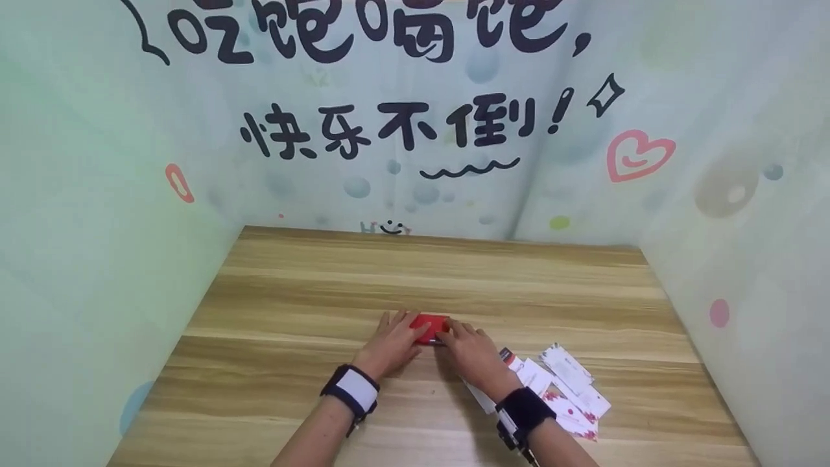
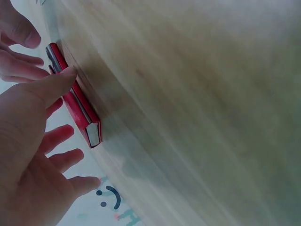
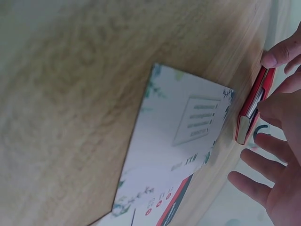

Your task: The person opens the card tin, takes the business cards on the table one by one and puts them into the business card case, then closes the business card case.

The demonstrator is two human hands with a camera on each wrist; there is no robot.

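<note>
A small red card case (image 1: 429, 329) lies flat on the wooden table, its long side facing me. In the right wrist view, pale edges show in the front slot of the card case (image 3: 250, 106). My left hand (image 1: 393, 344) holds the left part, thumb across the case and the other fingers spread behind, as the left hand (image 2: 35, 122) shows in its wrist view. At the other end my right hand (image 1: 476, 353) grips the case between thumb and index finger; its remaining fingers stretch away. Part of the case is hidden under both hands.
Several printed white cards (image 1: 567, 370) lie loosely overlapped to the right, partly beneath my right wrist. One floral card (image 3: 174, 127) is close to the case. Printed fabric walls (image 1: 389, 194) enclose the wooden table (image 1: 292, 279) at the back and both sides.
</note>
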